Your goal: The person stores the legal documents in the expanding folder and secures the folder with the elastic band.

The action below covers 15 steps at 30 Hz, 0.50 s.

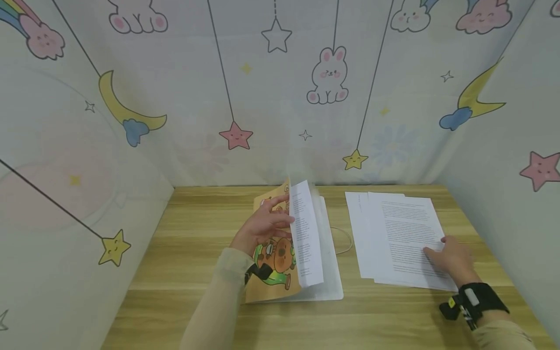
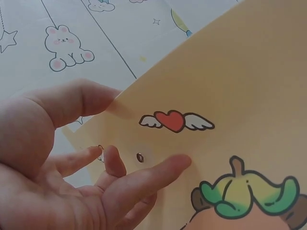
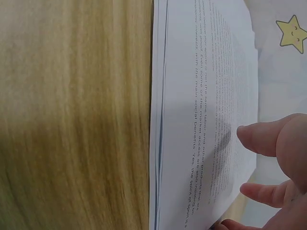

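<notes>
**Left hand [image 1: 262, 231] held a tan, cartoon-printed folder [image 1: 258, 293] ajar!**

And there it was, mid-table: the folder, its smooth front cover [image 2: 249, 72] tilted up, the left hand's thumb at the edge, the other fingers loosely bent and spread along the outside. A light hold, nothing clenched! Over on the right, the right hand [image 1: 455, 257] was relaxed, thumb and fingers well apart at the edge of a loose, overlapping stack of white printed sheets [image 1: 404, 233]; whether the thumb tip pressed down, you couldn't tell.

Inside the folder, a white sheet of small print [image 1: 307, 243] stood beside the raised cover, with a pale, round-cornered back [image 1: 330, 289] lying flat beneath. On the cover, a red winged heart [image 2: 170, 121] and a small round metal eyelet [image 2: 140, 157]! A thin, pale cord loop [image 1: 350, 238] curved out between folder and stack.

Under it all ran a yellow-brown wood-grain tabletop [image 1: 188, 253], and behind rose a white backdrop [image 1: 288, 92] patterned with bunnies, stars and moons.
</notes>
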Motion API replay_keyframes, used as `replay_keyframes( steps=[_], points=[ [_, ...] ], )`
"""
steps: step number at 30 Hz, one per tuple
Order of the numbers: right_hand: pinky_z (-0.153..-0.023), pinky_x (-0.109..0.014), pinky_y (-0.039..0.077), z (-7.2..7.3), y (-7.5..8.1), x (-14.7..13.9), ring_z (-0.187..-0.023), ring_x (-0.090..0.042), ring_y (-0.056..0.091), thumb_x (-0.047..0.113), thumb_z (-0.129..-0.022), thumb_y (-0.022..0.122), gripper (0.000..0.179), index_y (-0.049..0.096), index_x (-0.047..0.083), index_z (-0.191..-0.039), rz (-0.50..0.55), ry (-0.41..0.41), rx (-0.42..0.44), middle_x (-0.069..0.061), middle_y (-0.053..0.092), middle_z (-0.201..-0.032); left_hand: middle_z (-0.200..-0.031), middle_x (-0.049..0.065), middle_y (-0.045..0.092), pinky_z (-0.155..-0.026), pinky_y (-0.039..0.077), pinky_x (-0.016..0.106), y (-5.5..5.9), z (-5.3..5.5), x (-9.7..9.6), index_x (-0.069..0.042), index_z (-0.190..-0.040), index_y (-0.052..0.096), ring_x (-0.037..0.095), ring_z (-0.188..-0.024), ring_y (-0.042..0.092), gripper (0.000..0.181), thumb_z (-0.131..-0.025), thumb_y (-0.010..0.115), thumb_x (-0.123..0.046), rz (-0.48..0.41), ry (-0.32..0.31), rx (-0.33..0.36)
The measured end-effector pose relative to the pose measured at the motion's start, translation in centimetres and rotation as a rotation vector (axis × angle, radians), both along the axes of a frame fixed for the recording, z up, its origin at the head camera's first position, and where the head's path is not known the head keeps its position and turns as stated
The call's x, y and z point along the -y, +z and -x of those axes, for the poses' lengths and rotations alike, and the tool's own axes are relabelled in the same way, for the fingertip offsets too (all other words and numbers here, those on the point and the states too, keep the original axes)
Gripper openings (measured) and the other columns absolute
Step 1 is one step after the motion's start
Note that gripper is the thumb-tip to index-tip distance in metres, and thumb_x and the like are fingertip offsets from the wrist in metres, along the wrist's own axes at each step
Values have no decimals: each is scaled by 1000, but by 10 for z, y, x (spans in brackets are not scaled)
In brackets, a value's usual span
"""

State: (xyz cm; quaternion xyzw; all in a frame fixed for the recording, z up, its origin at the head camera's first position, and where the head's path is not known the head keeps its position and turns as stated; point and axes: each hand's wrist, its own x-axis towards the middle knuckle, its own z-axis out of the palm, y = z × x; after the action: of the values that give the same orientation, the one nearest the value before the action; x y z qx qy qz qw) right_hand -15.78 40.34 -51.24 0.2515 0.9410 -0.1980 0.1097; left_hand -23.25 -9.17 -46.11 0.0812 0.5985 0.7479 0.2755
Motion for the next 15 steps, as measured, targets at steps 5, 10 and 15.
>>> replay_keyframes(
  steps=[5,10,15],
  points=[
    [-97,-66,34,0,-3,-1,-117,-62,32,33,-98,65,76,30,-19,-141,-10,-8,12,-48,34,-132,-136,40,52,-74,63,47,1,-1,0,-30,-167,25,47,-112,69,87,-98,65,5,4,8,-13],
    [-93,-65,36,1,-4,0,-115,-62,32,32,-97,66,75,30,-18,-141,3,-26,11,-49,33,-129,-136,43,51,-74,63,47,1,-1,-1,-41,-163,21,51,-115,66,93,-97,66,7,-9,9,-26],
    [-91,-64,37,1,-4,2,-116,-62,31,31,-98,65,75,29,-17,-142,18,-47,13,-50,31,-130,-137,43,49,-75,62,48,2,-1,0,-45,-162,20,53,-120,64,95,-97,65,7,-10,-7,-38]
  ],
)
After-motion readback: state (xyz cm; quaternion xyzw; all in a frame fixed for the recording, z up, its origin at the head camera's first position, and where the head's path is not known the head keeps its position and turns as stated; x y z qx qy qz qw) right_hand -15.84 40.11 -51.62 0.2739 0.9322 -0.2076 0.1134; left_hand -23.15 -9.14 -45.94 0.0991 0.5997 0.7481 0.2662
